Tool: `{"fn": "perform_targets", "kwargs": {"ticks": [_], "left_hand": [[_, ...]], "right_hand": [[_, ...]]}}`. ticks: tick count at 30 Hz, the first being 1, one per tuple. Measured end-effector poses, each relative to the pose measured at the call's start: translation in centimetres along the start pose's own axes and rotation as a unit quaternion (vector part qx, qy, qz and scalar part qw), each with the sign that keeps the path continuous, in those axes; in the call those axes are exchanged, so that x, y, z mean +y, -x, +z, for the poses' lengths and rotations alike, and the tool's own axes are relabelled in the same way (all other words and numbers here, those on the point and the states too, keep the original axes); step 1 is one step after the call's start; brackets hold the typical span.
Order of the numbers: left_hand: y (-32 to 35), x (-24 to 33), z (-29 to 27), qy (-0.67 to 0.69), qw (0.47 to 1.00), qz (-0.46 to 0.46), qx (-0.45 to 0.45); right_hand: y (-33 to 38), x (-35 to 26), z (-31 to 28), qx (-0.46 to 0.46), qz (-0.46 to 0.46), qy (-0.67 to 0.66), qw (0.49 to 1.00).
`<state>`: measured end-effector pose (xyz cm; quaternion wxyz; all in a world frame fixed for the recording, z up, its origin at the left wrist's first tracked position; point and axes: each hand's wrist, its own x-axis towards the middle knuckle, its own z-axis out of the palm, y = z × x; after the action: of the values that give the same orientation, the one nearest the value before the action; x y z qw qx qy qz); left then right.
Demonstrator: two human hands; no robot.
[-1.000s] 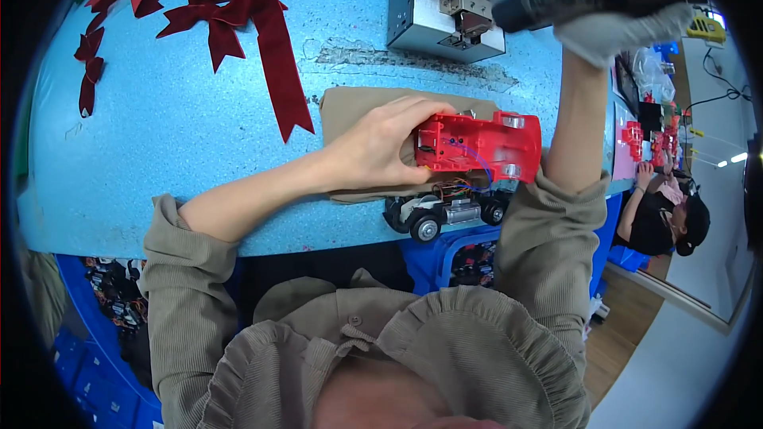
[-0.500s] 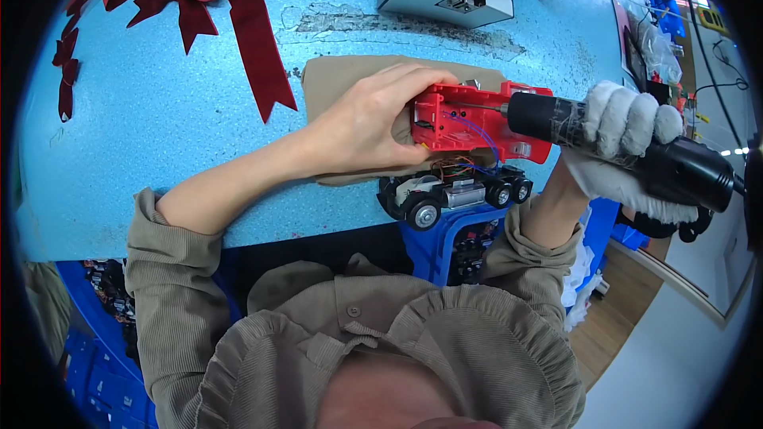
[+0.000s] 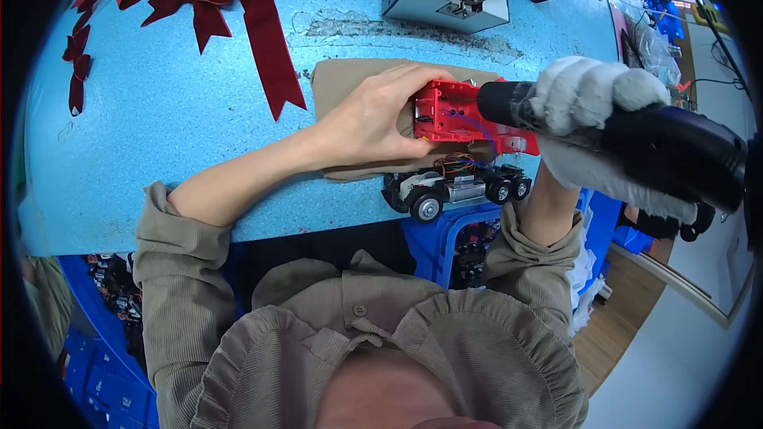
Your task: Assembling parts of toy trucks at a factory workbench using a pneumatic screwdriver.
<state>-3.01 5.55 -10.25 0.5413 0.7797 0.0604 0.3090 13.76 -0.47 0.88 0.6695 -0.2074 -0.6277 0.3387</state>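
Head view (only one): bare L hand (image 3: pixel 373 115), mid-frame, grips the L end of a red shell (image 3: pixel 461 131), thumb on the near edge, fingers over the far one. Shell sits just R of centre w/ its hollow side up, prob. so the inside can be reached; the end grip likely stops it sliding or turning & leaves the R part free.

R hand (image 3: pixel 592 99), R of frame, white-gloved, is wrapped tight round a black hand tool (image 3: pixel 505 103). Its nose points L over the shell's hollow; can't tell if the tip touches, it's hidden.

Folded brown cloth (image 3: pixel 342 83) is partly under the shell, presumably as padding vs. the hard blue table (image 3: pixel 199 103). Wheeled chassis (image 3: pixel 461 191) is just below the shell, nr the table edge; thin wires (image 3: pixel 457 163) run between the two, so likely kept close to avoid pulling on them. Can't tell if it's upright or tilted.

Dk red bows (image 3: pixel 258 32), upper L, & metal device (image 3: pixel 445 0), top centre, lie well apart from the hands, which leaves elbow room.
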Motion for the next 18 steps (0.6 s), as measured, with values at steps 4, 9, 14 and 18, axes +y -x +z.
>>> {"fn": "perform_targets", "kwargs": {"ticks": [4, 9, 14, 18], "left_hand": [[0.2, -0.2, 0.1, 0.007, 0.999, -0.027, -0.027], [0.2, -0.1, -0.1, -0.005, 1.0, -0.016, -0.026], [-0.1, 1.2, -0.3, -0.012, 1.0, -0.001, -0.012], [0.8, 1.1, -0.6, -0.075, 0.997, 0.009, -0.005]], "right_hand": [[0.1, 0.5, 1.1, 0.031, 0.021, -0.02, 0.999], [0.3, 0.9, 2.2, 0.028, 0.031, 0.011, 0.999], [1.8, 1.6, 2.5, 0.087, -0.004, -0.026, 0.996], [2.8, -2.8, 2.1, 0.104, 0.126, 0.173, 0.971]]}}
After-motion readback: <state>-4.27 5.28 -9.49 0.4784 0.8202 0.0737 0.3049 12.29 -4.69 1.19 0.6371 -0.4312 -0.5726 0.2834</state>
